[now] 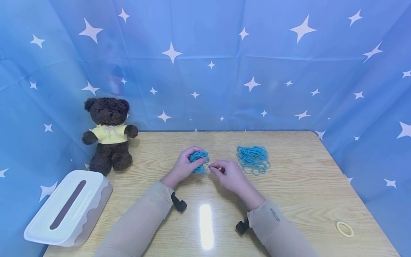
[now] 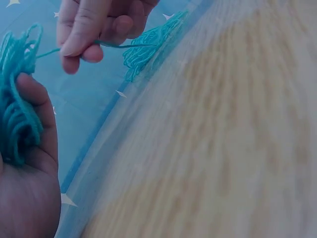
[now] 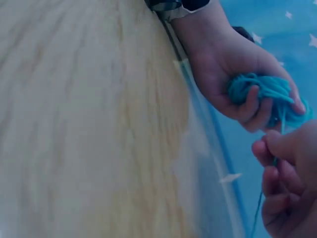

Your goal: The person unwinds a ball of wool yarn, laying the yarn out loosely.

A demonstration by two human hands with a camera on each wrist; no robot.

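Note:
A looped bundle of teal yarn (image 1: pixel 199 156) sits in my left hand (image 1: pixel 185 165), with the thumb and fingers curled round it. From this bundle a single strand runs to my right hand (image 1: pixel 232 175), which pinches it between thumb and fingertips. In the left wrist view the strand (image 2: pixel 48 52) stretches straight from the held yarn (image 2: pixel 20 99) to the pinching fingers, then on toward a loose pile. That pile of teal yarn (image 1: pixel 253 159) lies in loops on the table, just right of my right hand.
A brown teddy bear (image 1: pixel 110 134) in a yellow top sits at the back left. Before it stands a white tissue box (image 1: pixel 69 207) with a long slot. A pale yellow ring (image 1: pixel 345 229) lies at the front right of the wooden table (image 1: pixel 298 185). A starry blue curtain (image 1: pixel 205 78) hangs behind.

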